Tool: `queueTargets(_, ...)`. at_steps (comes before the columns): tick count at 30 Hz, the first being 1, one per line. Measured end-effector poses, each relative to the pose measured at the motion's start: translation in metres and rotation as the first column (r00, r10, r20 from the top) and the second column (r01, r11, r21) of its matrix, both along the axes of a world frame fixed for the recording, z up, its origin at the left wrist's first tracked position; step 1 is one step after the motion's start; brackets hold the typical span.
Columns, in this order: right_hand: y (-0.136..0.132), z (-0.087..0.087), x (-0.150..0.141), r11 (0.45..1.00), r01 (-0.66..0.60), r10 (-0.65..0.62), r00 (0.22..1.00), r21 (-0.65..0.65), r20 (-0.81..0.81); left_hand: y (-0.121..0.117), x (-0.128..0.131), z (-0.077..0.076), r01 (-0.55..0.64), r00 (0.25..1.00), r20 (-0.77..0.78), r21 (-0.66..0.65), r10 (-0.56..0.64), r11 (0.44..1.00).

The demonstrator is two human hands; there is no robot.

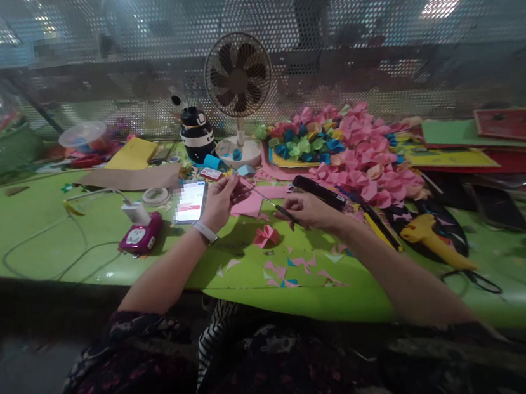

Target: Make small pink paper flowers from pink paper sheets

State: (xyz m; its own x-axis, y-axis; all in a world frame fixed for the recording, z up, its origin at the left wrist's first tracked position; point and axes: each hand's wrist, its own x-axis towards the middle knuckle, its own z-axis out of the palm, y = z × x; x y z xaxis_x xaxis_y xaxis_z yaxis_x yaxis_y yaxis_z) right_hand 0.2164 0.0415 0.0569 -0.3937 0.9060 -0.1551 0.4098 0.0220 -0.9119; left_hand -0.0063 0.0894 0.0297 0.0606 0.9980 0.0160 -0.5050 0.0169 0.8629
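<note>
My left hand [220, 201], a watch on its wrist, is closed in a pinch on a small piece of pink paper [241, 189]. My right hand [310, 209] grips a thin tool with a dark handle [287, 212]. Its slim metal end points up and left toward the pink piece; I cannot make out its exact kind. Under the hands lie pink paper sheets [247, 206]. A folded pink paper flower [266, 236] sits just in front, near small paper scraps [276, 269]. A lit phone [190, 201] lies beside my left hand.
A heap of pink paper flowers [358, 153] rises at the back right. Behind my hands stand a fan [239, 80] and a black bottle [198, 142]. A purple power socket [140, 235] with cables is at left, a yellow glue gun [434, 241] at right.
</note>
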Motion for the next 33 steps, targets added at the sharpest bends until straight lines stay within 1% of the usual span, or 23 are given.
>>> queueTargets(7,-0.0016,0.0029,-0.0012,1.0,0.006,-0.007,0.999,0.015,0.052,-0.0007,0.0008,0.0013,0.004,1.0,0.005,0.003,-0.004,1.0)
queueTargets(14,-0.0022,0.004,-0.0015,0.999,0.019,-0.02,0.999,0.039,0.027,-0.0006,-0.0001,-0.0002,0.005,1.0,-0.011,0.014,-0.005,1.0)
queueTargets(18,-0.0023,0.0042,-0.0015,0.999,0.036,-0.036,0.999,0.021,0.021,0.0006,-0.0014,-0.002,0.005,1.0,-0.023,0.019,-0.004,1.0)
queueTargets(22,-0.0036,0.0056,-0.0022,1.0,0.023,-0.023,1.0,-0.007,0.018,0.0003,-0.001,-0.0009,0.002,0.999,-0.038,0.011,-0.002,1.0)
queueTargets(27,-0.0042,0.0074,-0.003,0.999,0.027,-0.027,1.0,-0.018,0.016,-0.0016,0.0001,0.0007,-0.008,0.999,-0.043,0.009,0.009,1.0)
queueTargets(33,-0.0025,0.0055,-0.0022,1.0,0.01,-0.01,1.0,-0.019,0.012,-0.0023,0.0,-0.0012,-0.004,1.0,-0.027,0.026,0.005,1.0)
